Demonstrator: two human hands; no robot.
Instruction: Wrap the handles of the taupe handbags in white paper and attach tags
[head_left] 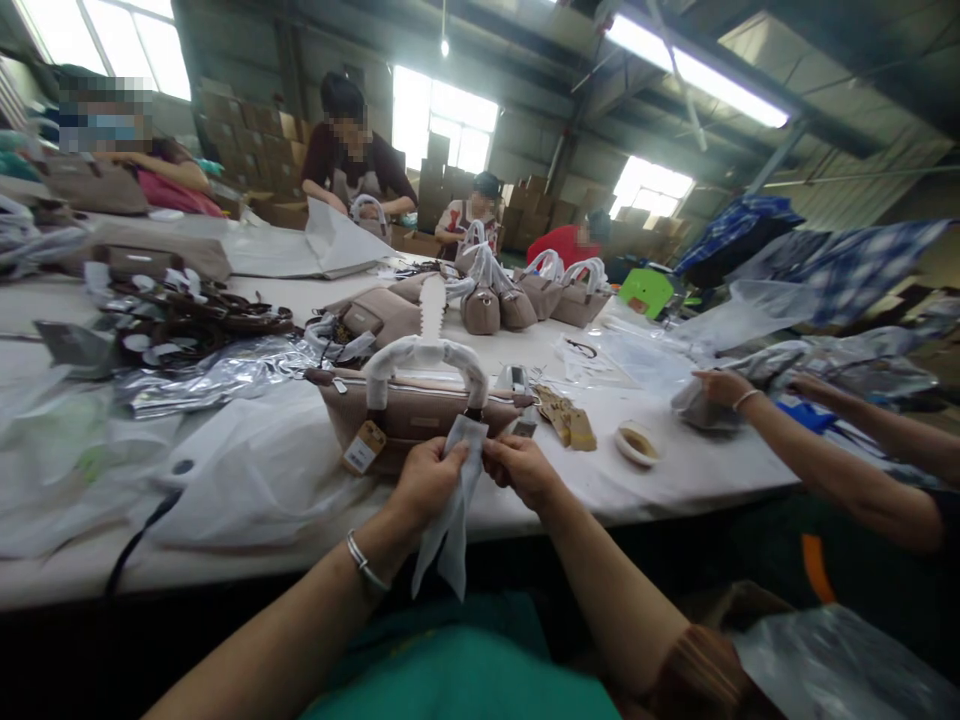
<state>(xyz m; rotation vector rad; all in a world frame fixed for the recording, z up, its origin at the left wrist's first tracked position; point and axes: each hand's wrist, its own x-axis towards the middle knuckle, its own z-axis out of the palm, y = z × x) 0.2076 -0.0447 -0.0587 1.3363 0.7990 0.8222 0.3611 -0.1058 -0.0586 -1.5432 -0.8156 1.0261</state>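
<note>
A taupe handbag (pixel 420 412) stands upright before me at the table's near edge, its arched handles (pixel 386 365) wrapped in white. A brown paper tag (pixel 365 447) hangs at its left side, and a white serrated strip (pixel 432 310) rises from the handle's top. My left hand (pixel 429 482) is closed on a strip of white wrapping (pixel 469 445), whose two tails dangle below the table edge. Close beside it, my right hand (pixel 525 470) pinches at the strip's right edge, near the foot of the handle; its fingertips are partly hidden.
Tape roll (pixel 637 443) and brown tags (pixel 568 420) lie right of the bag. Dark straps (pixel 195 315) and clear plastic (pixel 247 450) cover the left. More handbags (pixel 517 300) stand further back. A co-worker's hands (pixel 724 388) handle a wrapped bag at right; other people work across the table (pixel 315 270).
</note>
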